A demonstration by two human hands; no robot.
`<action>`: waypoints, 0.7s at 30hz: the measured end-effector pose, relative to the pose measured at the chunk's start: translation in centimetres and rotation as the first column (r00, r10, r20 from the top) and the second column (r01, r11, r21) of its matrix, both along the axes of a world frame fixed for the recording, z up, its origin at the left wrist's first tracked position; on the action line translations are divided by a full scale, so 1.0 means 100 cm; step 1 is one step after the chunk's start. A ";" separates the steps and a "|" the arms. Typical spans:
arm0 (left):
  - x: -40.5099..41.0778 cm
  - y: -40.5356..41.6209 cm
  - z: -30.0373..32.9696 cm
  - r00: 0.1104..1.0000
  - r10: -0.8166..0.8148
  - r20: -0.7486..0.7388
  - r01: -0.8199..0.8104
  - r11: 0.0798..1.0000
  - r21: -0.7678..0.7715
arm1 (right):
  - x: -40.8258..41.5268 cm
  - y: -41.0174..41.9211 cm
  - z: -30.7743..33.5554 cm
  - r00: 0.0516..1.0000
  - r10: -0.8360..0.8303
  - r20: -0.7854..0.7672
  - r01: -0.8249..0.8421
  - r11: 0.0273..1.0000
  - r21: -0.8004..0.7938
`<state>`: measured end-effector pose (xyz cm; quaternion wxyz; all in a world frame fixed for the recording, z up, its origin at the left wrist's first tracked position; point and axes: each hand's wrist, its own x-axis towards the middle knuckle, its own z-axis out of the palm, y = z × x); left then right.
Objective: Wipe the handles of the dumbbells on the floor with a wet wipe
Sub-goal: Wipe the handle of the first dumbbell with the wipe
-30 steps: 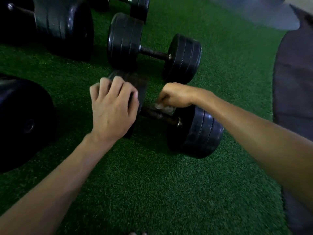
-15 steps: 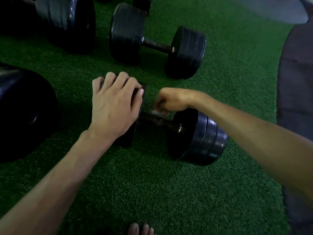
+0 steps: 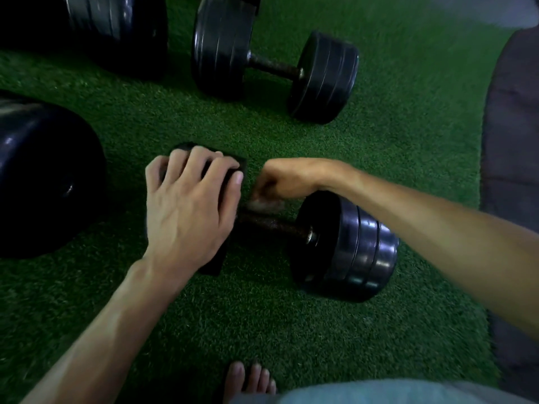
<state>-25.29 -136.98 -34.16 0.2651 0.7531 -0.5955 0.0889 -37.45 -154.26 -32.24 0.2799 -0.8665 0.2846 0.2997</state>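
1. Near dumbbell [image 3: 344, 246] lies on the green turf [image 3: 262, 316], frame centre; its handle [image 3: 274, 224] runs from centre toward lower right.
2. Left hand [image 3: 186, 208] rests on the left weight head, fingers curled over its top edge, gripping it.
3. Right hand [image 3: 287, 177], fingers curled, holds the wet wipe [image 3: 264, 204] against the handle's left end.
4. Second dumbbell [image 3: 274, 62] lies at upper centre, well apart, untouched.
5. Larger black weights [image 3: 43, 176] at left edge and upper left.
6. Bare toes [image 3: 248, 380] at bottom centre.
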 end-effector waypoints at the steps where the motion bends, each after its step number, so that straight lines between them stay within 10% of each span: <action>1: 0.000 -0.002 0.003 1.000 0.006 -0.010 -0.006 1.000 0.002 | 0.005 0.008 -0.002 0.998 -0.035 0.060 0.033 0.999 0.026; 11: 0.004 0.000 0.001 0.992 -0.122 0.041 0.116 0.985 0.125 | -0.020 0.002 0.001 0.957 0.156 -0.245 -0.157 0.987 0.016; 18: -0.005 0.009 0.009 0.999 -0.032 -0.022 0.033 0.998 0.051 | -0.006 0.027 -0.010 0.996 -0.011 0.087 0.006 0.998 0.056; 21: -0.009 0.014 0.010 1.000 0.010 -0.024 -0.009 0.998 0.055 | -0.020 0.022 -0.005 0.996 0.085 -0.013 -0.084 0.994 0.072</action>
